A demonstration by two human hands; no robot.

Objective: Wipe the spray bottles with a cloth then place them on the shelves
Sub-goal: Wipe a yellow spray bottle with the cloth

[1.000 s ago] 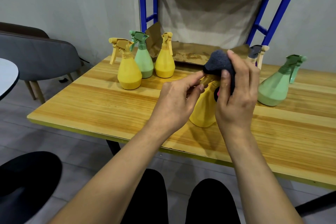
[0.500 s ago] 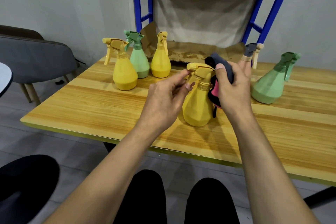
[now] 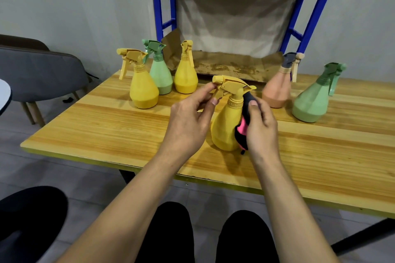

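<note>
1. Since one second ago, the right hand (image 3: 260, 132) has brought the cloth (image 3: 248, 100) down from the spray head to the neck and side of the yellow bottle (image 3: 224, 130). The spray head is now uncovered.
2. The table (image 3: 106, 130) carries all the bottles. The blue shelf rack (image 3: 157, 6) behind it holds none yet.
3. Five bottles wait at the back: the left group of three (image 3: 160, 79), the peach bottle (image 3: 276, 89) and the green bottle (image 3: 312, 102).
4. The yellow bottle seems to stand on the table near the front, between both hands.
5. The left hand (image 3: 188, 126) pinches the nozzle and trigger with its fingertips, I think to keep the bottle steady against the rubbing.
6. The right hand is curled round the cloth, and its thumb presses the cloth on the bottle.
</note>
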